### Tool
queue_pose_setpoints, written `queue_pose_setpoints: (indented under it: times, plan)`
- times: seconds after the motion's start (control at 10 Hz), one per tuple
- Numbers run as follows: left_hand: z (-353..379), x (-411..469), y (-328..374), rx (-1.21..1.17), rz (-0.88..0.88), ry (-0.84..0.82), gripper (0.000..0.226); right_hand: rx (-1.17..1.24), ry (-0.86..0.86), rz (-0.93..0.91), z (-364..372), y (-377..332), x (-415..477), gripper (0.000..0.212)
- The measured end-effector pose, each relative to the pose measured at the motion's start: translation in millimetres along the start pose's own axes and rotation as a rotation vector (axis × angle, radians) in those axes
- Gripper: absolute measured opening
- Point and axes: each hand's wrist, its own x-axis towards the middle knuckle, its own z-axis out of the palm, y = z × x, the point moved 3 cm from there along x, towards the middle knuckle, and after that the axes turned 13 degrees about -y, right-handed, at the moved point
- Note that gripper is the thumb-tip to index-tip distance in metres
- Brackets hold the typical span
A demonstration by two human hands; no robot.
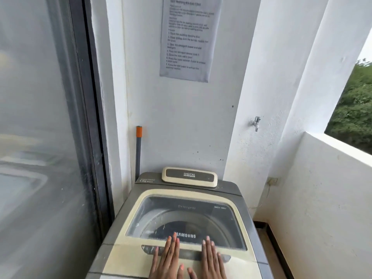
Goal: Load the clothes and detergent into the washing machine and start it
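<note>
A big glass door (40, 137) fills the left side of the frame, and it looks blurry. Next to it runs a dark door frame (90, 117). Just right of that, a grey stick (138, 154) with an orange top stands up against the white wall, right behind the back left corner of the washing machine (149, 184). A paper (189, 37) with printed lines is stuck on the wall at the top middle; the words are too blurry to read. The washing machine sits in the lower middle of the frame, with a small button panel (189, 176) at its back. Its cream lid (128, 256) is down. The lid has a see-through window (185, 218), and something dark shows inside the tub, but I cannot tell what it is. The word "Detergent" is printed at the back, under the window. The left hand (167, 256) lies flat on the front of the lid with straight fingers, holding nothing. The right hand (213, 258) lies flat beside it the same way, also holding nothing. Both hands reach across the grey handle strip (189, 253), and the fingertips touch the window edge. Farther right, a small metal tap (256, 122) sticks out of the wall. Below it is a wall plug (272, 181). A low white wall (322, 188) runs along the right side, and green trees (354, 109) show above it.
</note>
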Motion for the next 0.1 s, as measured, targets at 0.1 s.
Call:
queue_pose_setpoints:
  times: [0.1]
  plan:
    - [-5.5, 39.7, -5.0, 0.252, -0.014, 0.01, 0.05, 0.001, 0.115, -0.046, -4.4, -8.8, 47.6, 0.065]
